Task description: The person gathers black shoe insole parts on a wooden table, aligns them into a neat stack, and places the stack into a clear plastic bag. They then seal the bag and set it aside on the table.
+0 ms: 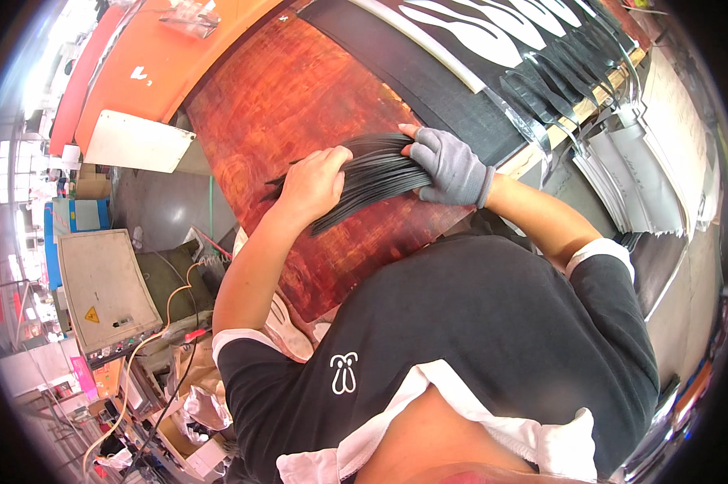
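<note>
Bare left hand [314,185] and grey-gloved right hand [452,167] clamp fingers on thin black strips [380,176], gathered but unreleased, over the red-brown wooden table [291,85].

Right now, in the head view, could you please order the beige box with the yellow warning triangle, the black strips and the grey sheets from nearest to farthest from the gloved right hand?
1. Black strips: in the gloved right hand, extending to its left.
2. Grey sheets: stacked off to its right.
3. Beige box: farthest, over on the far left.
</note>
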Tool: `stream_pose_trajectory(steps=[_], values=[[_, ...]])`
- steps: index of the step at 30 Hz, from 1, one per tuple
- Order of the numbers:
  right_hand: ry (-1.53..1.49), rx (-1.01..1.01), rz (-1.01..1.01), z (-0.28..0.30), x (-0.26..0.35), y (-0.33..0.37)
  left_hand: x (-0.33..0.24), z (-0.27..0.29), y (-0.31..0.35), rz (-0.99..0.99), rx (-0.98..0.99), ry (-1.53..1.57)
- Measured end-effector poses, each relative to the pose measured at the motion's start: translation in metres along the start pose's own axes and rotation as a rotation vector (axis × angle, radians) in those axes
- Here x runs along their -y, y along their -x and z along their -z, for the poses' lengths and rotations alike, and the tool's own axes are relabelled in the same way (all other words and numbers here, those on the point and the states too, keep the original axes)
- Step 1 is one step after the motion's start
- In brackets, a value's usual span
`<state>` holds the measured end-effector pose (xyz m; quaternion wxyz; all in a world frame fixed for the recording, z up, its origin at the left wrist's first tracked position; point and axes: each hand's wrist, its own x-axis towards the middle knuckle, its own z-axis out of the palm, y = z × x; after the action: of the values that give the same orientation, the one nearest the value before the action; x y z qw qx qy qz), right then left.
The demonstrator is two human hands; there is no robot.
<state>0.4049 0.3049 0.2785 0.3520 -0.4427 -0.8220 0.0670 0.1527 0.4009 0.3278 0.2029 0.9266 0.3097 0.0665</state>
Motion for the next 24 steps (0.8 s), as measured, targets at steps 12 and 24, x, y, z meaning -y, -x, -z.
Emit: stream_pose_trajectory(steps=[12, 24], values=[[0.016, 0.059, -0.115, -0.002, 0.004, 0.008, 0.002, 0.010, -0.017, -0.026, 0.129, 0.101], [0.002, 0.101, -0.203, -0.004, 0.002, 0.005, -0.027, 0.003, -0.005, -0.083, -0.016, -0.129]])
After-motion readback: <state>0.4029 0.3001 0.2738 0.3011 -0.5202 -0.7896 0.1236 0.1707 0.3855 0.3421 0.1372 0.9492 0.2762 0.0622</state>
